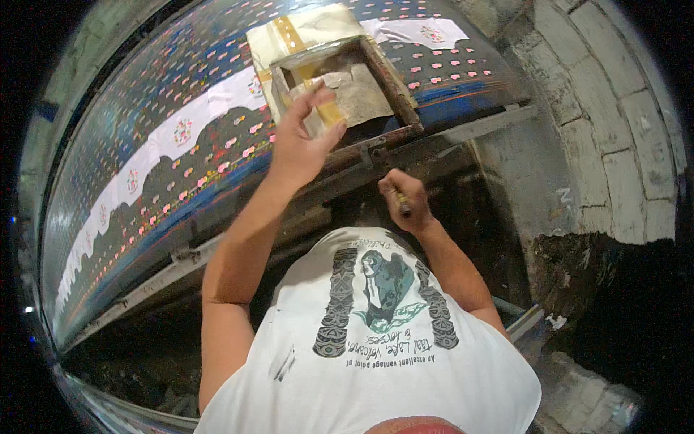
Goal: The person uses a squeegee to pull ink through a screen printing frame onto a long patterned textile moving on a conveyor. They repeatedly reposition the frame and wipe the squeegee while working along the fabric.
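A wooden frame (412, 116) with dark, stained sides sits on a pale board (285, 29) marked with yellow tape. Inside it lies a speckled grey-beige sheet (369, 90). My left hand (303, 137) is over the frame's left part, thumb and fingers apart and curled over a yellow strip (325, 112); whether it touches the strip I cannot tell. My right hand (408, 202) is closed round a short yellowish handle with a dark end (401, 206), just below the frame, near the table's front edge.
A long table (108, 137) runs leftward, covered in rows of small pink marks. White cloth pieces (181, 130) with printed emblems lie along it, another (426, 32) at upper right. Below its metal front rail (477, 126) is a dark gap. A pale block surface (614, 123) stands at right.
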### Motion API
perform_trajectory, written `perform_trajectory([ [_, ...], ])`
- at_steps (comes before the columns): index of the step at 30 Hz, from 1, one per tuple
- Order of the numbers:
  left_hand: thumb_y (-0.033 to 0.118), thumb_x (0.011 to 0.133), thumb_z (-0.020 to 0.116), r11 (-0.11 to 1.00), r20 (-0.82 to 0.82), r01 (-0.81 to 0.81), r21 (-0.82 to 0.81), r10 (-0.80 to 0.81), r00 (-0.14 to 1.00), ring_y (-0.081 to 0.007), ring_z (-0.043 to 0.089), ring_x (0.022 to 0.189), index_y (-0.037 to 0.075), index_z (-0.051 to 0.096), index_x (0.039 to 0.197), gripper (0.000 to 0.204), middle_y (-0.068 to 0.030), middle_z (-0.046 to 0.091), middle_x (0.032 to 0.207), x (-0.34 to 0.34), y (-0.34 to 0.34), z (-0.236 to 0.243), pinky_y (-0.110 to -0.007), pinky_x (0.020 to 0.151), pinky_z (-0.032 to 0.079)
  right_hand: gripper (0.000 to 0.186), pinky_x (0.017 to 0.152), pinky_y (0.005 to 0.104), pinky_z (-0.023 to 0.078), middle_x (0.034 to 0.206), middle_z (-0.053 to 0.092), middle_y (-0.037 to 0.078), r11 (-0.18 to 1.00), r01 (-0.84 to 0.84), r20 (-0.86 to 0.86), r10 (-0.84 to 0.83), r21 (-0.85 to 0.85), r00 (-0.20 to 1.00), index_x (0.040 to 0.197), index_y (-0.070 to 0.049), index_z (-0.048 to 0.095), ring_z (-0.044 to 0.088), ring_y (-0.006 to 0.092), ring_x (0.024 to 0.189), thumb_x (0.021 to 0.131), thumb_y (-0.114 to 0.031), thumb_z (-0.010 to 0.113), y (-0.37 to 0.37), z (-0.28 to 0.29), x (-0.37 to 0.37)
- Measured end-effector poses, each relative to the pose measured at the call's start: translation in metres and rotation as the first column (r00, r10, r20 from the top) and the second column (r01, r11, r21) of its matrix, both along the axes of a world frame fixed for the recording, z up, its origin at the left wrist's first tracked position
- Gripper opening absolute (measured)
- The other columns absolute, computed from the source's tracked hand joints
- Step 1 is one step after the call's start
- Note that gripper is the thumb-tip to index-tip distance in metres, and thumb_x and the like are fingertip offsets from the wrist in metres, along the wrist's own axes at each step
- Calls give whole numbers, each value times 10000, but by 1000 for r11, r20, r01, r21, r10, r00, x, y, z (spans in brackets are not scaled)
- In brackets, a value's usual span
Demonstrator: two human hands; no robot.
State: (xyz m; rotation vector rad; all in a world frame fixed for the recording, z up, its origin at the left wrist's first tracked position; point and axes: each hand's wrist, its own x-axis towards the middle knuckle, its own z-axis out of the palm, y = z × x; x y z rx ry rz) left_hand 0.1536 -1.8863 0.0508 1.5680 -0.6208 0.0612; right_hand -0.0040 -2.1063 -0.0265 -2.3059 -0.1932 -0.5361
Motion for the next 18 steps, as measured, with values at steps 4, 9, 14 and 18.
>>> perform_trajectory([
  [4, 54, 948, 929, 826, -174, 287, -485, -413, 894, -166, 730, 1192, 27, 710, 1384, 489, -106, 779, 1243, -46, 29, 126, -376, 1097, 589, 311, 627, 349, 505, 805, 624, 49, 987, 32, 38, -39, 160, 999, 948, -32, 646, 598, 179, 689, 1189, -228, 663, -16, 17, 3],
  [9, 363, 1000, 884, 598, 137, 662, -453, -686, 714, -214, 699, 762, 170, 690, 959, 277, -8, 753, 860, -88, 56, 186, -530, 1113, 543, 198, 669, 395, 565, 836, 696, 134, 984, 28, 45, -36, 177, 998, 984, -31, 700, 700, 262, 707, 1144, -145, 686, -27, 2, 0],
  [14, 317, 965, 879, 506, 247, 775, -379, -752, 611, -244, 697, 848, 153, 696, 1014, 250, -32, 754, 928, -100, 51, 192, -532, 1125, 537, 238, 653, 329, 546, 911, 746, 59, 939, 141, -34, -137, 313, 990, 1121, -44, 737, 672, 152, 724, 1193, -250, 642, -25, -35, -20],
  [18, 280, 938, 875, 508, 280, 790, -344, -747, 603, -268, 695, 917, 139, 702, 1059, 254, -51, 756, 983, -98, 49, 191, -533, 1134, 532, 250, 611, 279, 496, 931, 761, 43, 856, 246, -173, -185, 454, 967, 1125, -61, 738, 605, 84, 674, 1199, -279, 638, -21, -34, -24],
])
